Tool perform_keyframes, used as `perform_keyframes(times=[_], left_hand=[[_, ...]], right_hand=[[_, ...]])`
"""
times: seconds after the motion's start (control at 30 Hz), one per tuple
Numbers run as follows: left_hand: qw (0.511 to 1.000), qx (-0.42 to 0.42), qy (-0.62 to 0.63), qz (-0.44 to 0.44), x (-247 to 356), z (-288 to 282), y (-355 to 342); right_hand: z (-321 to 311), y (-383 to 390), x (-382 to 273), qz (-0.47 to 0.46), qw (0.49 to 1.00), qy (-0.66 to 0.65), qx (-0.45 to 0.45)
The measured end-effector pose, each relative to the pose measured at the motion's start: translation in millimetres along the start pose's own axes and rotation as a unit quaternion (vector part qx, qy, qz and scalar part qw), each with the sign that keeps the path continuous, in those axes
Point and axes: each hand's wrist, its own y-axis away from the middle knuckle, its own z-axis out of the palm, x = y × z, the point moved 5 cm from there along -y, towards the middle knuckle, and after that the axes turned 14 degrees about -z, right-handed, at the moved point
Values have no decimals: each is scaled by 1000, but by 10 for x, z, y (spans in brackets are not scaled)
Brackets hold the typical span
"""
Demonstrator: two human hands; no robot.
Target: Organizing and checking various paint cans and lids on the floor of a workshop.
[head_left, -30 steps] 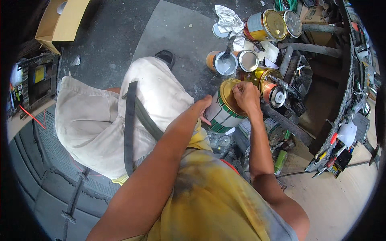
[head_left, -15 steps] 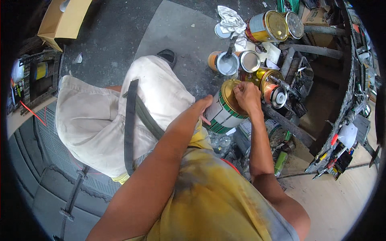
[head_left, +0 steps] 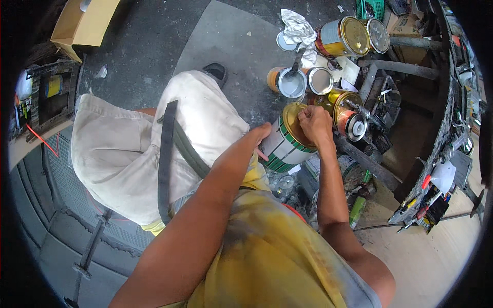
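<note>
A white and green paint can (head_left: 283,149) with a gold lid (head_left: 291,120) leans tilted in front of me, beside my knee. My left hand (head_left: 263,137) grips its side, the thumb and fingers on the label near the knee. Over the lid, my right hand (head_left: 315,124) is closed, fingertips pinched together at the gold top. Those fingers hide whatever they may hold. Just beyond the can stand an opened tin of grey paint (head_left: 291,83) with a dark brush handle (head_left: 295,62) in it and a tin with a silvery top (head_left: 320,81).
Larger gold-lidded cans (head_left: 354,36) stand farther back beside a crumpled white cloth (head_left: 298,30). Right of my hands lie an orange-labelled can (head_left: 355,126) and grimy frame bars (head_left: 370,164). A tool-laden rack (head_left: 431,190) edges the right. A cardboard box (head_left: 90,25) sits far left.
The view has shifted very slightly. Both hands keep their places on the can, with hardly any visible movement of the right fingers at the lid.
</note>
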Motion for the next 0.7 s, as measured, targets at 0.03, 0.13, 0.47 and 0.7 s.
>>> perform_keyframes(times=[0.03,0.13,0.47,0.7], left_hand=[[1000,0,0,0,1,-4,5],[1000,1,1,0,1,-11,14],[1000,-2,-9,12,-12,-15,29],[999,-3,-23,28,-11,-35,60]], right_hand=[[0,1,-7,0,1000,3,0],[11,6,2,1,1000,0,3],[32,-28,11,9,1000,-3,-1],[63,-33,44,20,1000,-4,-6]])
